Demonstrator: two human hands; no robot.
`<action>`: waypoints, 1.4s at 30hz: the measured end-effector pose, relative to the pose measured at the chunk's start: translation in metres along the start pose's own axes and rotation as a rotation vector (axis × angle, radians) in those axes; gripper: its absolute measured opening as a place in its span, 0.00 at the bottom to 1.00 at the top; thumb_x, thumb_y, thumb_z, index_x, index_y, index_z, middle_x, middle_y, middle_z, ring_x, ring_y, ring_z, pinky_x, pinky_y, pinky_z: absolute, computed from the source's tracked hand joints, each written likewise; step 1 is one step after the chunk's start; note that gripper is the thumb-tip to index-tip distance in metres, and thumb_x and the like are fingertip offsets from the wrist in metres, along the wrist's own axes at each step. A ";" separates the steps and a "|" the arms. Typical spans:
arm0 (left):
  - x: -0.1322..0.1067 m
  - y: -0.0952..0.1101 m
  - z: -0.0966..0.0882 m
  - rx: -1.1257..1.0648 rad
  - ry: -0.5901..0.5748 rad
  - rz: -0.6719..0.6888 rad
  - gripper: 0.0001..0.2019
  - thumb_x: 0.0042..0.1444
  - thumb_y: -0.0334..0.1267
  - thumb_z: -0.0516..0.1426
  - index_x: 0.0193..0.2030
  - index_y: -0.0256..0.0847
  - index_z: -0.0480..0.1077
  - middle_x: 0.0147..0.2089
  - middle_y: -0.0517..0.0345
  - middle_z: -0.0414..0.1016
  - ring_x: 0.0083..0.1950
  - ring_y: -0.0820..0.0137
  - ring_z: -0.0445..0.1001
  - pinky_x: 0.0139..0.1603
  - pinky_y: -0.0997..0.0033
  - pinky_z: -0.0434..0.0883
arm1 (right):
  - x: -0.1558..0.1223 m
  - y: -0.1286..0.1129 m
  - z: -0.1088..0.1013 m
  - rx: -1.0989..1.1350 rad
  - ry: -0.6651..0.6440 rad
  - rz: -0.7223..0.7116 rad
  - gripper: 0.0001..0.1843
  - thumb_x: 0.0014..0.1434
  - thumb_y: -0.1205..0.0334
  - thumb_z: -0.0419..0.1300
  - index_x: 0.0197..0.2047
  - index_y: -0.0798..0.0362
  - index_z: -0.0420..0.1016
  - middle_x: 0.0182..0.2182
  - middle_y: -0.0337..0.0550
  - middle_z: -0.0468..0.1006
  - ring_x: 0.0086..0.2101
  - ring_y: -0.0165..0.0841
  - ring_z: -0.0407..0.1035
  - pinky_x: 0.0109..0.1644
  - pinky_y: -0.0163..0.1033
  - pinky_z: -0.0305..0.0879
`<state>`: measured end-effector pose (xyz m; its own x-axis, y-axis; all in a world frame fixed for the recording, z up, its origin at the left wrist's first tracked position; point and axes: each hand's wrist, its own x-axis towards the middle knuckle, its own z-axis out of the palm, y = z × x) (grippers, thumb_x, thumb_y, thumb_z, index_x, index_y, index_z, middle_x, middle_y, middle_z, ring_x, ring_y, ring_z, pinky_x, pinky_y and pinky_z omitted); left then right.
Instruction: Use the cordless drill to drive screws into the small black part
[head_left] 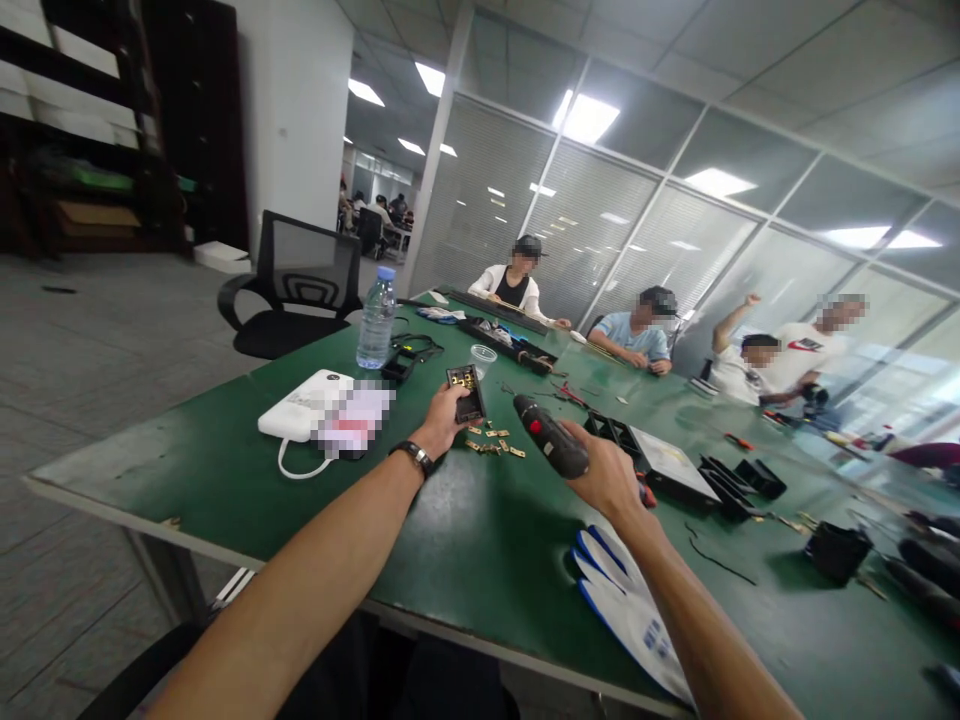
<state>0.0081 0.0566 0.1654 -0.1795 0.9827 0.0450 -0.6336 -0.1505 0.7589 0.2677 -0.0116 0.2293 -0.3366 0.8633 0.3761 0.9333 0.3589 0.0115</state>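
Observation:
My left hand (441, 418) is closed around a small black plastic housing (471, 404) with brass-coloured metal parts inside, held tilted above the table. Wrapped round the grip of a black cordless drill (551, 440) with a red button, my right hand (609, 474) is to the right of the housing and apart from it. The drill's tip is hard to make out. Several small brass pieces (495, 436) lie on the green table (465, 540) between my hands. A white work glove with blue edging (626, 610) rests below my right forearm.
On the left are a water bottle (376, 322), a white power bank (306, 402) and a phone (355, 420). A clear plastic cup (483, 356) stands behind the housing. Black trays (611, 432) and loose parts occupy the right side. Several people sit or stand across the table.

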 end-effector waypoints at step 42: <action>0.013 -0.009 -0.008 0.425 0.131 0.229 0.18 0.50 0.27 0.62 0.49 0.38 0.69 0.35 0.54 0.77 0.34 0.68 0.78 0.40 0.65 0.78 | -0.019 -0.017 0.007 0.322 0.077 -0.229 0.17 0.50 0.57 0.60 0.44 0.48 0.80 0.31 0.40 0.81 0.32 0.35 0.74 0.34 0.35 0.58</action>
<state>0.0057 0.0699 0.1538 -0.3882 0.9038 0.1801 -0.2094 -0.2768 0.9378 0.2572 -0.0316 0.2150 -0.5094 0.7234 0.4661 0.7443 0.6422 -0.1832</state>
